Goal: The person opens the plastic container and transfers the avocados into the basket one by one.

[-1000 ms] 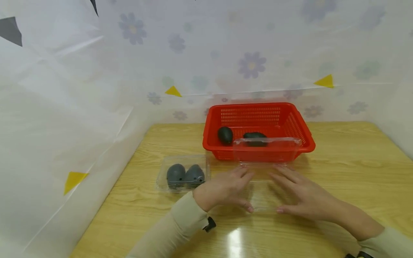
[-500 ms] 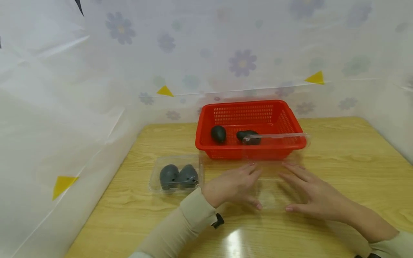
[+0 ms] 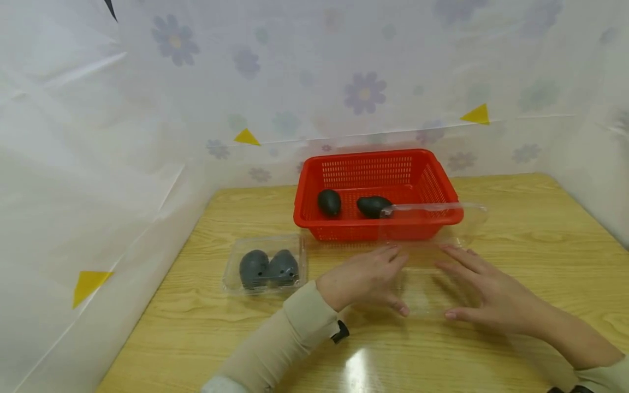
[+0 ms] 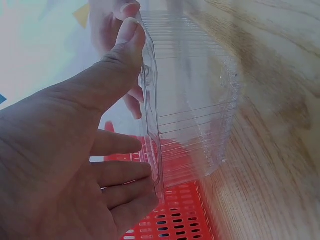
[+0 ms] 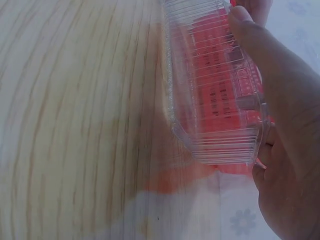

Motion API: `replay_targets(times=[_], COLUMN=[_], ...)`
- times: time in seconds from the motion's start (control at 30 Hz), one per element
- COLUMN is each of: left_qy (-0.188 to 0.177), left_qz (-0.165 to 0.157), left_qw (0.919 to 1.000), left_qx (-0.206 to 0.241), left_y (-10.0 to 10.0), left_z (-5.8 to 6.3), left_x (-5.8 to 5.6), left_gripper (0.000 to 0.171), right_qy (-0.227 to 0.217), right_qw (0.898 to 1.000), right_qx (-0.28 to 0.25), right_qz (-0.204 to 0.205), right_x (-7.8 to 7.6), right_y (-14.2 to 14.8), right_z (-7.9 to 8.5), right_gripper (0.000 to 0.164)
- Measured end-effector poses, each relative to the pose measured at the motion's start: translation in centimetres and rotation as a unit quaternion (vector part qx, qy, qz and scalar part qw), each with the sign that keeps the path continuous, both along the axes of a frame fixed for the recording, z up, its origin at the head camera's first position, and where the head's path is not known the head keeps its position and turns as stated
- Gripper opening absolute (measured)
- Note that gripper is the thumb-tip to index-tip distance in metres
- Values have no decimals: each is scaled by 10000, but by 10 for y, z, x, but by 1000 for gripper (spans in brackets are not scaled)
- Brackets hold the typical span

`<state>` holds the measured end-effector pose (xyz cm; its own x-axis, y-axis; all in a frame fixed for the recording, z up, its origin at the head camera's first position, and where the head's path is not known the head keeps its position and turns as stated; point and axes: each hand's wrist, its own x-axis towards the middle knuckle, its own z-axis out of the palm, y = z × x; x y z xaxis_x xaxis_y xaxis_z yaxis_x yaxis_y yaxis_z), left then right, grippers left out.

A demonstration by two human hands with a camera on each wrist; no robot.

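Note:
A clear plastic clamshell container [image 3: 421, 292] stands between both hands, its lid [image 3: 467, 226] raised at the back and overlapping the basket. My left hand [image 3: 366, 278] grips its left side; the left wrist view has thumb and fingertips along the rim. From the right, my right hand [image 3: 493, 292] holds the opposite side, thumb at the near rim and fingers at the far corner. No contents show inside the container. On the left, a second clear container [image 3: 230, 273], lid down, holds two dark avocados [image 3: 254, 268], greyish through the plastic.
A red plastic basket [image 3: 304, 213] stands at the back against the flowered sheet [image 3: 314, 98]. One avocado [image 3: 329, 202] lies in its left part and another [image 3: 374, 207] near its middle. The wooden table [image 3: 206, 338] is bounded by white sheeting on its left.
Both hands and the open container have moved to the right, so its lid overlaps less of the basket and less of the middle avocado. The camera view has turned slightly right.

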<state>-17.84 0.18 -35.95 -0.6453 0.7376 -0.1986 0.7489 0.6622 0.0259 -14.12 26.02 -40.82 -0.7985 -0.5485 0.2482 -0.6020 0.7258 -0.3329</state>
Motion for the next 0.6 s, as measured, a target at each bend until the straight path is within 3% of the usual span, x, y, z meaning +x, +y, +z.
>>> replay_targets(times=[0.6], left_qy=[-17], left_qz=[-50], left_qw=[10000], left_qx=[-8], left_y=[13], left_z=[-1], left_x=[-5], left_gripper=[101], right_qy=[-199], right_qw=[9997], right_qx=[-80], right_qz=[-111], right_x=[0], right_y=[10], right_z=[-2], right_gripper=[79])
